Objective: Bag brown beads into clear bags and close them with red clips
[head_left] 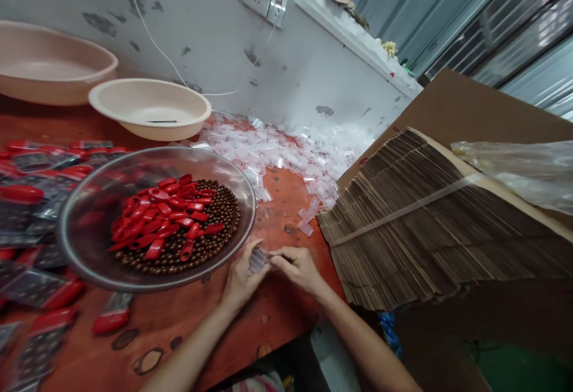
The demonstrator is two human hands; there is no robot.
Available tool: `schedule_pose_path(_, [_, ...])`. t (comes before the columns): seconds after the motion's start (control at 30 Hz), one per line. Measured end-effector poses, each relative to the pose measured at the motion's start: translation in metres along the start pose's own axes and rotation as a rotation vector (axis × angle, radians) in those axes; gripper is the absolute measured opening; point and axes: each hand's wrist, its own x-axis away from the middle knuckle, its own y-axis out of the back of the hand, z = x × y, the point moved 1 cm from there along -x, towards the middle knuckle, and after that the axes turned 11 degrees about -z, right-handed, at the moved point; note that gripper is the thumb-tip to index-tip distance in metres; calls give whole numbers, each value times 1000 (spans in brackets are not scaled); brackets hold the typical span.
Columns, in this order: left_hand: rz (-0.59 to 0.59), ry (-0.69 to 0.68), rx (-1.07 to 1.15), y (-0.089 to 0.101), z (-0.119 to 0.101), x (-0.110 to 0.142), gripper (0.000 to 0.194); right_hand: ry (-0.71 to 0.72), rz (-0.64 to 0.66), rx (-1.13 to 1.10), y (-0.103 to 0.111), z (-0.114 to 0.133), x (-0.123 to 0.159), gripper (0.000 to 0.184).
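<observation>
Just above the near table edge, my left hand (243,275) is closed around a small clear plastic sleeve (258,260). My right hand (298,268) meets it from the right, thumb and forefinger pinched together at the sleeve's edge; what lies between those fingertips is too small to make out. To the left of both hands stands a wide clear bowl (74,249). Inside it, red plastic pieces (154,216) with oval holes lie heaped over many brown beads (224,213). Flat clear plastic sleeves (277,150) are scattered along the wall beyond the hands.
Red-topped packs of dark beads (40,284) pile up at the left. A cream basin (152,96) and a pink basin (58,85) stand behind. On the right, a strapped stack of cardboard (430,219) leans near a brown carton (483,105) and clear plastic film (523,168).
</observation>
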Motion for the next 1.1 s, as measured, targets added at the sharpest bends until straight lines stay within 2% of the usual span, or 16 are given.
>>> schedule_pose_path(0.07, [-17, 46, 94, -2, -1, -1, 52, -4, -49, 104, 11, -11, -6, 23])
schedule_pose_path(0.13, [-30, 84, 191, -4, -3, -1, 58, -51, -224, 384, 25, -30, -17, 24])
schedule_pose_path(0.17, [-29, 100, 232, -4, -4, -1, 61, -92, -271, 547, 32, -42, -22, 28])
schedule_pose_path(0.23, [-18, 136, 295, -4, -6, -2, 63, -173, -225, 753, 40, -66, -31, 33])
schedule_pose_path(0.3, [-15, 171, 355, -4, -7, -3, 65, -198, -157, 803, 42, -84, -36, 28])
schedule_pose_path(0.37, [-18, 213, 420, -4, -6, -3, 67, -159, -138, 715, 41, -94, -37, 26])
schedule_pose_path(0.43, [-29, 265, 495, -5, -4, -4, 69, -124, -156, 502, 38, -94, -33, 29])
schedule_pose_path(0.57, [-71, 340, 600, -6, -2, -5, 71, -131, -98, -58, 25, -67, -18, 39])
schedule_pose_path(0.63, [-67, 332, 600, -6, -5, -5, 70, -117, -17, -226, 15, -49, -10, 40])
schedule_pose_path(0.8, [32, 253, 557, -4, -12, -2, 67, -25, 61, -350, -4, -26, -5, 23])
schedule_pose_path(0.93, [74, 275, 526, -2, -11, -1, 68, 105, 129, -247, 2, -25, -11, 24])
schedule_pose_path(1.0, [133, 292, 566, 0, -12, -1, 74, 157, 147, -205, 9, -22, -15, 38])
schedule_pose_path(1.1, [322, 313, 684, 2, -16, 1, 92, 161, 271, -236, 14, -17, -18, 91])
